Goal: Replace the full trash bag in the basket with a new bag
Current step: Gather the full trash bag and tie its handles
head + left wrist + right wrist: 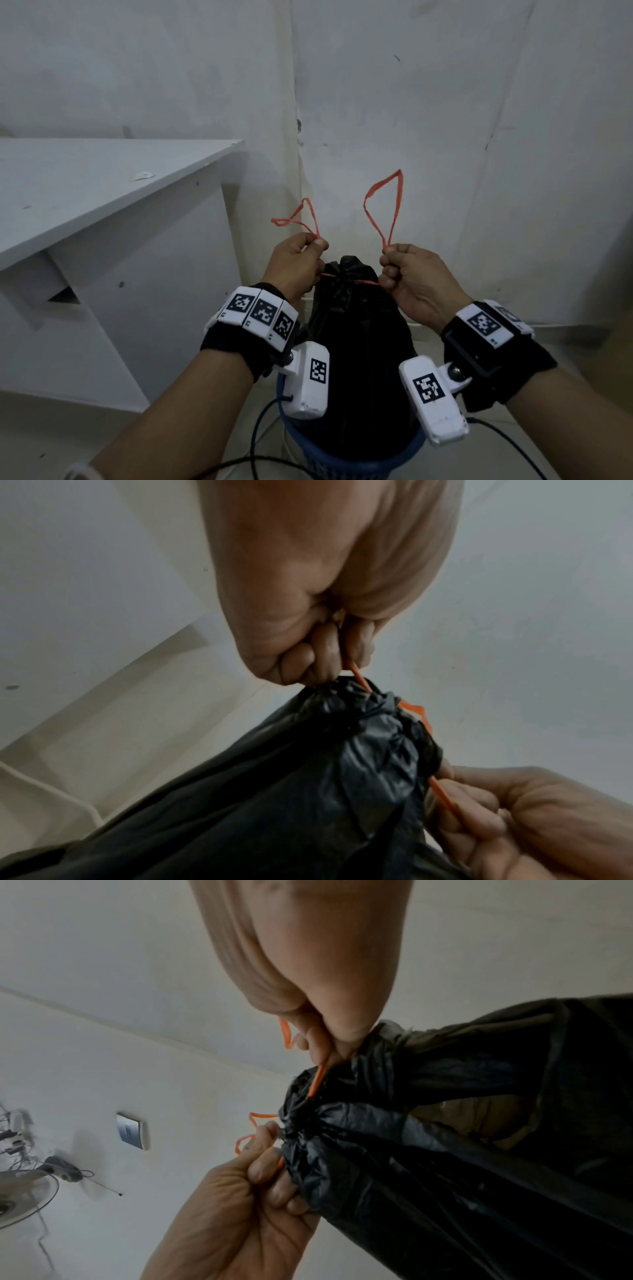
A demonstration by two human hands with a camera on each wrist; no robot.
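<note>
A full black trash bag (pixel 359 342) stands in a blue basket (pixel 356 459) on the floor, its neck gathered tight by an orange drawstring (pixel 368 282). My left hand (pixel 298 263) pinches the left end of the string, whose loop (pixel 301 219) sticks up behind it. My right hand (pixel 407 274) pinches the right end, with a taller loop (pixel 385 205) above. The string runs taut between both fists across the neck (pixel 377 710). In the right wrist view the bag (pixel 462 1137) fills the right side, the string (pixel 316 1080) entering its gathered mouth.
A white desk (pixel 102 185) stands to the left, close to the basket. White walls meet in a corner (pixel 298 154) right behind the bag. Black cables (pixel 260 435) trail across the floor in front of the basket. A fan (pixel 31 1191) shows in the right wrist view.
</note>
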